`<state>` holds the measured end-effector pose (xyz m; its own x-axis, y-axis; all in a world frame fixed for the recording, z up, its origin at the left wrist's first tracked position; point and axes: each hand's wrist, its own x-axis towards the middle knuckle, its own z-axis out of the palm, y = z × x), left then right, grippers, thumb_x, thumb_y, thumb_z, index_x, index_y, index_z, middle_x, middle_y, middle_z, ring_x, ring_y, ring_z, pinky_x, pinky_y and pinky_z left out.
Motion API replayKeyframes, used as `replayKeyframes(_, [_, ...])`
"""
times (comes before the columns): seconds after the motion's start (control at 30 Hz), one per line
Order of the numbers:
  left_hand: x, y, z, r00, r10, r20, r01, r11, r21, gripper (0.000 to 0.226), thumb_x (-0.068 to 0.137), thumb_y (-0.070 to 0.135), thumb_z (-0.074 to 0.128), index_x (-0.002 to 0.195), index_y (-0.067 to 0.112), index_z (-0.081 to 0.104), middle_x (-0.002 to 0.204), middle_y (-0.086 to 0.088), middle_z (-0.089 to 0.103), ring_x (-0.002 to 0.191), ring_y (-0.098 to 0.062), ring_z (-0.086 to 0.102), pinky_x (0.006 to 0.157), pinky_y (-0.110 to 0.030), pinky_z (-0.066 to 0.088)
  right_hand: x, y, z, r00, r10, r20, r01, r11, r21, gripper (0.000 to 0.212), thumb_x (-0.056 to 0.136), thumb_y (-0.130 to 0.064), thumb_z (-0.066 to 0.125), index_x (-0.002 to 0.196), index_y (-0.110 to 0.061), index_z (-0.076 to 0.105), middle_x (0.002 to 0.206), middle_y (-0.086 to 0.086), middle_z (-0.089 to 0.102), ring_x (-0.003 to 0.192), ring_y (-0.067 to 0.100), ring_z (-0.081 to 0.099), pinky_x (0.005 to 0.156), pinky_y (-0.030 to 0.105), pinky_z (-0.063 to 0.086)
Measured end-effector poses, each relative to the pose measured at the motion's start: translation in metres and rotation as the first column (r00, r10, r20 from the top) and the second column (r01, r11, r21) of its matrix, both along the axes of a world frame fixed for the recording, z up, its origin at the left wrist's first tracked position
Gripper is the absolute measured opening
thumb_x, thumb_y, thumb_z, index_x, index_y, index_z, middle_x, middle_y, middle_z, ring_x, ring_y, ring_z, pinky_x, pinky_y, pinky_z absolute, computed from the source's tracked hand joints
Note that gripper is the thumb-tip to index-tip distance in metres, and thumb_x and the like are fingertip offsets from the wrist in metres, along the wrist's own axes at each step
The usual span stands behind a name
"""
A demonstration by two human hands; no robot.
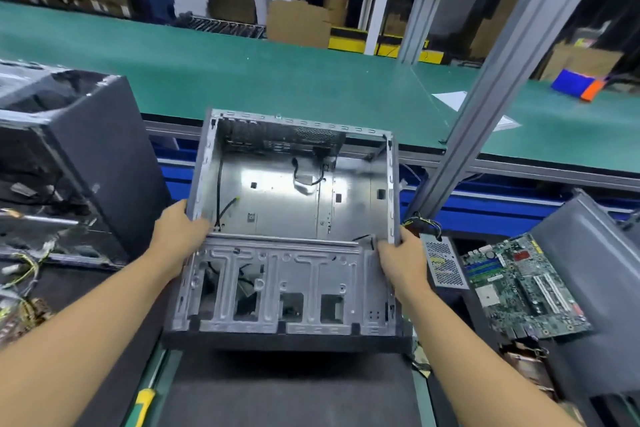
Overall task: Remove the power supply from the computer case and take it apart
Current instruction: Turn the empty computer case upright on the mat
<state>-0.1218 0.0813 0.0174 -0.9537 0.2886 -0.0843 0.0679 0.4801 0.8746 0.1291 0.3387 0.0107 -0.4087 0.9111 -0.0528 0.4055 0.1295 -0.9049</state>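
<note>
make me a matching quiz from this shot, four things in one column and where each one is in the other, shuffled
Things:
1. computer case
2. power supply
3. motherboard
4. screwdriver

Places:
a. bottom left, yellow handle showing
b. held at its sides by the left hand and right hand
c. far right, flat, beyond the power supply
d. just right of the right hand

Pairs: 1-b, 2-d, 3-c, 4-a

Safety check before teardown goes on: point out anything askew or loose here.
The stripped grey metal computer case is tilted, held at its side edges by the left hand and right hand; loose black cables dangle inside.
</note>
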Motion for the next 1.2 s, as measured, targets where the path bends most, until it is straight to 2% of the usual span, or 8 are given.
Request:
replayKeyframes(0.27, [0.028, -0.009, -0.006, 0.988, 0.032, -0.151, -0.011, 0.991, 0.136, 0.031, 0.085, 0.014, 0.061, 0.103, 0.039, 0.060, 0.075, 0.016, 0.065, 0.065, -0.004, 0.058, 0.054, -0.025, 0.043, 0.021, -0.009, -0.006, 0.989, -0.021, -0.149, 0.035, 0.995, 0.090, 0.041, 0.079, -0.005, 0.052, 0.102, -0.036, 0.067, 0.050, -0.017, 0.048, 0.043, 0.004, 0.033, 0.038, 0.015, 0.031])
replayKeyframes(0.43, [0.045, -0.009, -0.016, 0.981, 0.066, -0.182, -0.027, 0.978, 0.207, 0.032, 0.086, 0.012, 0.053, 0.109, 0.035, 0.056, 0.068, 0.006, 0.055, 0.054, -0.008, 0.047, 0.046, -0.024, 0.041, 0.026, -0.027, -0.017, 0.982, -0.059, -0.179, 0.071, 0.996, 0.061, 0.053, 0.083, -0.007, 0.050, 0.121, -0.042, 0.057, 0.056, -0.021, 0.052, 0.046, 0.004, 0.039, 0.047, 0.018, 0.038])
replayKeyframes(0.6, [0.046, -0.014, -0.016, 0.989, 0.000, -0.146, 0.019, 0.991, 0.130, 0.021, 0.087, 0.019, 0.051, 0.095, 0.038, 0.055, 0.065, 0.000, 0.050, 0.053, -0.015, 0.043, 0.045, -0.027, 0.039, 0.030, -0.026, -0.013, 0.984, -0.015, -0.176, 0.014, 1.000, -0.008, 0.059, 0.086, -0.006, 0.050, 0.132, -0.042, 0.039, 0.094, -0.023, 0.065, 0.058, -0.002, 0.058, 0.049, 0.013, 0.045])
replayKeyframes(0.73, [0.062, -0.024, -0.031, 0.994, 0.061, -0.094, -0.041, 0.978, 0.204, 0.021, 0.089, 0.020, 0.053, 0.080, 0.039, 0.054, 0.060, 0.001, 0.043, 0.049, -0.014, 0.038, 0.042, -0.024, 0.035, 0.040, -0.039, -0.029, 0.979, -0.092, -0.181, 0.084, 0.995, -0.052, 0.060, 0.086, -0.002, 0.048, 0.137, -0.033, 0.043, 0.085, -0.016, 0.065, 0.053, -0.003, 0.055, 0.047, 0.013, 0.046])
replayKeyframes(0.83, [0.078, -0.037, -0.049, 0.992, 0.127, -0.025, -0.119, 0.970, 0.210, 0.018, 0.088, 0.015, 0.053, 0.098, 0.031, 0.057, 0.063, -0.002, 0.051, 0.051, -0.019, 0.044, 0.046, -0.028, 0.041, 0.054, -0.052, -0.045, 0.978, -0.110, -0.180, 0.099, 0.993, -0.065, 0.059, 0.087, 0.000, 0.048, 0.140, -0.025, 0.044, 0.091, -0.026, 0.066, 0.069, -0.007, 0.060, 0.060, 0.007, 0.045])
replayKeyframes(0.93, [0.095, -0.055, -0.071, 0.981, 0.189, 0.038, -0.193, 0.964, 0.184, 0.011, 0.090, 0.018, 0.055, 0.100, 0.022, 0.058, 0.063, -0.001, 0.054, 0.050, -0.019, 0.050, 0.047, -0.030, 0.044, 0.070, -0.065, -0.064, 0.974, -0.176, -0.140, 0.152, 0.974, -0.169, 0.051, 0.089, 0.000, 0.051, 0.137, -0.015, 0.046, 0.112, 0.001, 0.066, 0.094, 0.017, 0.060, 0.081, 0.026, 0.041])
replayKeyframes(1.07, [0.119, -0.075, -0.092, 0.987, 0.157, 0.043, -0.163, 0.962, 0.220, 0.007, 0.095, 0.015, 0.058, 0.089, 0.014, 0.062, 0.074, -0.001, 0.067, 0.073, -0.028, 0.063, 0.062, -0.037, 0.047, 0.087, -0.087, -0.083, 0.950, -0.279, -0.138, 0.232, 0.932, -0.280, 0.026, 0.087, -0.009, 0.058, 0.110, -0.013, 0.048, 0.074, 0.000, 0.051, 0.073, 0.026, 0.050, 0.060, 0.027, 0.036])
replayKeyframes(1.2, [0.119, -0.071, -0.077, 0.982, 0.161, 0.099, -0.177, 0.966, 0.190, 0.006, 0.097, 0.019, 0.057, 0.100, 0.015, 0.059, 0.075, -0.003, 0.064, 0.065, -0.019, 0.062, 0.058, -0.032, 0.048, 0.085, -0.084, -0.071, 0.977, -0.207, -0.050, 0.190, 0.953, -0.235, 0.030, 0.090, -0.011, 0.056, 0.116, -0.024, 0.047, 0.077, -0.005, 0.055, 0.068, 0.010, 0.052, 0.056, 0.020, 0.036])
